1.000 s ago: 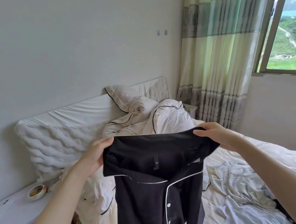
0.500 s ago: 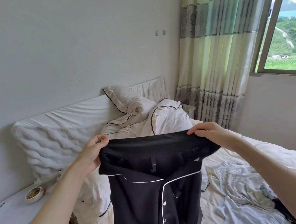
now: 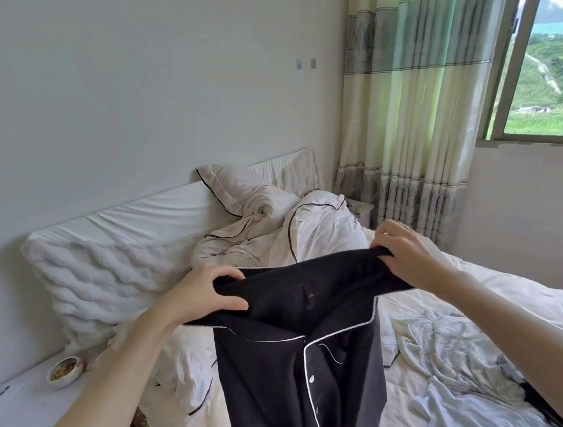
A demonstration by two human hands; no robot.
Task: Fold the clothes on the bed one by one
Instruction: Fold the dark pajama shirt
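A single wide-angle view looks out from the person's head, facing forward and slightly down across the bed (image 3: 486, 283) toward the headboard wall. It sits close: both forearms reach in from the bottom edge, the left hand (image 3: 202, 295) and right hand (image 3: 410, 257) near mid-frame. The window (image 3: 540, 61) fills its upper right corner.

A small bowl (image 3: 64, 372) sits on the white bedside table (image 3: 24, 410); striped curtain (image 3: 413, 97) beside the window (image 3: 542, 78)

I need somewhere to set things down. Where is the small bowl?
In the head view the small bowl sits low on the left, on the white bedside surface beside the pillow.
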